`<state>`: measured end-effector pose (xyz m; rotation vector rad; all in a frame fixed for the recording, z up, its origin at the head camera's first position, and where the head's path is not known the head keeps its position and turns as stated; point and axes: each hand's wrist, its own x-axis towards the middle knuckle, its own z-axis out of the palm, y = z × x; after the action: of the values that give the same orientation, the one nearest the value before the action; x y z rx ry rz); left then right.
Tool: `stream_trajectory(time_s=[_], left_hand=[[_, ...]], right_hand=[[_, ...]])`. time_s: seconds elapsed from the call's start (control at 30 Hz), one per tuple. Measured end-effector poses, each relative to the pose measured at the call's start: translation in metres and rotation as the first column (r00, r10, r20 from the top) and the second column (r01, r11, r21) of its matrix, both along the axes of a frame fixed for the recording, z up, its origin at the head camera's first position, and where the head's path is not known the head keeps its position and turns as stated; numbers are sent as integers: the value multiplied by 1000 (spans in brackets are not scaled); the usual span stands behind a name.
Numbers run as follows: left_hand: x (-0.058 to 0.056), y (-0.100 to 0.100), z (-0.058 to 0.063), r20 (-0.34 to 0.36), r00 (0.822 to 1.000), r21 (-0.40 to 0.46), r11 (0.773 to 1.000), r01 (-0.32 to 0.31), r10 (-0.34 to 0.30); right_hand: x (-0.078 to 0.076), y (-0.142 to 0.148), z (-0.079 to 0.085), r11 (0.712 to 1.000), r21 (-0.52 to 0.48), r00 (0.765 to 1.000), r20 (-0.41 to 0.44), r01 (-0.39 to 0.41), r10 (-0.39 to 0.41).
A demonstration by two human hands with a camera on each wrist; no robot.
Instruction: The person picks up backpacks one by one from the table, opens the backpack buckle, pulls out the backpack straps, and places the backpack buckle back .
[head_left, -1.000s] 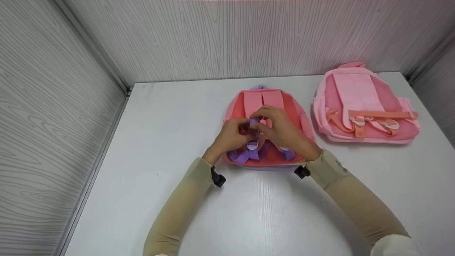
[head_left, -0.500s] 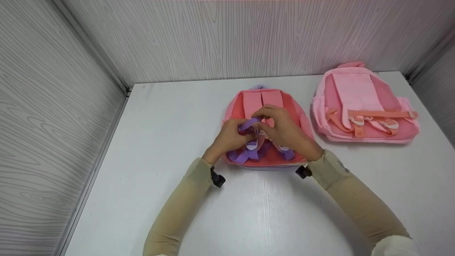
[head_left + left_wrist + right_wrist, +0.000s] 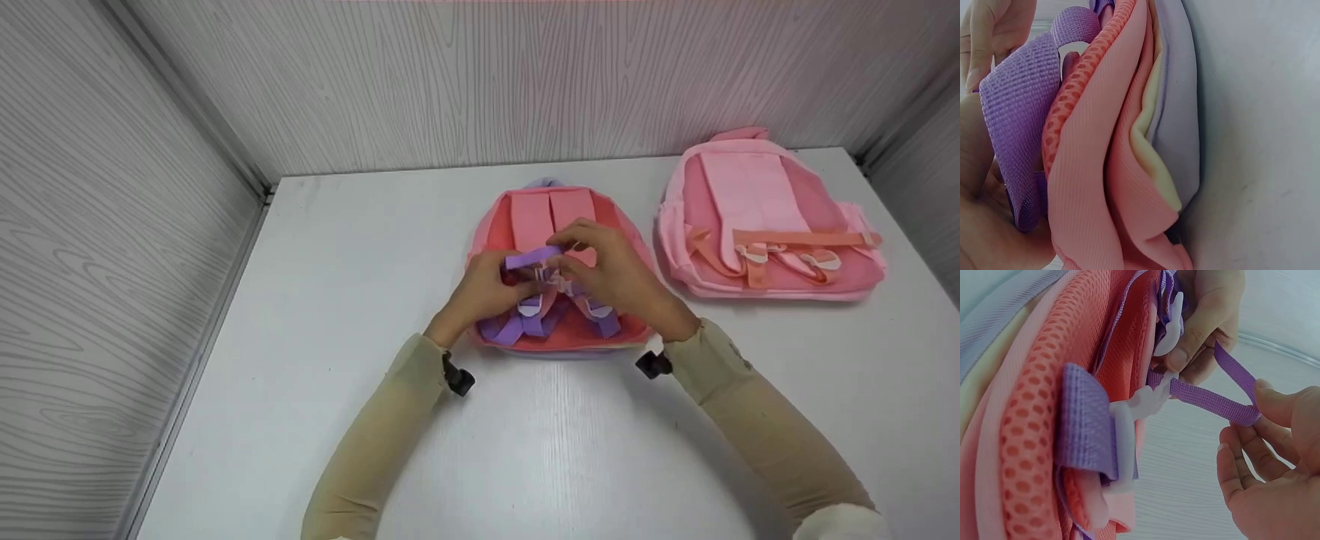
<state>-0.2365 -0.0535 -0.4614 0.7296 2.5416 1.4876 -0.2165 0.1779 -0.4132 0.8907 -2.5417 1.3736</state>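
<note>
A small coral-pink backpack [image 3: 531, 214] lies on the table with its mesh back and shoulder straps facing up. Over its middle, my left hand [image 3: 484, 289] pinches a pale plastic buckle [image 3: 1151, 400] between thumb and fingers, as the right wrist view shows. Threaded through that buckle is a purple webbing strap [image 3: 1202, 396], which stands out in a loop. My right hand [image 3: 619, 274] pinches the loop's bend between thumb and fingertips. From the left wrist, the strap appears as a wide purple fold in front of the left palm. Some of the left fingers are hidden behind strap and buckle.
A second, lighter pink backpack [image 3: 757, 195] with orange straps [image 3: 810, 240] lies to the right on the white table [image 3: 360, 300]. Wood-grain panels [image 3: 450, 82] stand behind the table and at both sides. Two white strap adjusters [image 3: 529, 307] sit near the coral-pink backpack's lower edge.
My right hand has moved slightly right, drawing the purple strap out into a longer visible band between the hands. My left hand stays almost in place.
</note>
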Motion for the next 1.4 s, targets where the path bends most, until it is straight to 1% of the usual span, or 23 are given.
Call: stream_trajectory(time_s=[0.1, 0.23, 0.37, 0.43, 0.63, 0.73, 0.83, 0.97, 1.1, 1.27, 1.4], left_hand=[[0, 0, 1, 29, 1000, 0, 1000, -2, 2], [0, 1, 1, 52, 999, -14, 1000, -5, 6], [0, 1, 1, 58, 998, -31, 999, -11, 13], [0, 1, 1, 53, 999, -33, 999, -8, 10], [-1, 0, 0, 44, 999, -18, 1000, 2, -1], [-1, 0, 1, 47, 999, -16, 1000, -1, 1], [-1, 1, 0, 45, 999, -20, 1000, -5, 6], [0, 1, 1, 42, 999, -24, 1000, -4, 5], [0, 1, 0, 46, 999, -28, 1000, -3, 4], [1, 1, 0, 57, 998, -42, 999, -10, 12], [3, 0, 1, 62, 998, -47, 999, -13, 16]], right_hand=[[0, 4, -1, 1000, -7, 1000, 21, 23, -22], [0, 9, -4, 999, 0, 998, 18, 54, -54], [-1, 13, -7, 998, -10, 998, 7, 67, -67], [-1, 15, -9, 997, -31, 997, 8, 72, -72], [1, 22, -17, 991, -74, 994, 22, 109, -107], [1, 26, -21, 988, -92, 991, 62, 126, -120], [2, 30, -24, 982, -125, 984, 129, 141, -125], [4, 36, -29, 972, -175, 972, 204, 155, -118], [6, 44, -33, 954, -250, 961, 259, 164, -98], [9, 53, -36, 915, -358, 934, 353, 184, -50], [12, 59, -35, 892, -380, 900, 431, 243, -61]])
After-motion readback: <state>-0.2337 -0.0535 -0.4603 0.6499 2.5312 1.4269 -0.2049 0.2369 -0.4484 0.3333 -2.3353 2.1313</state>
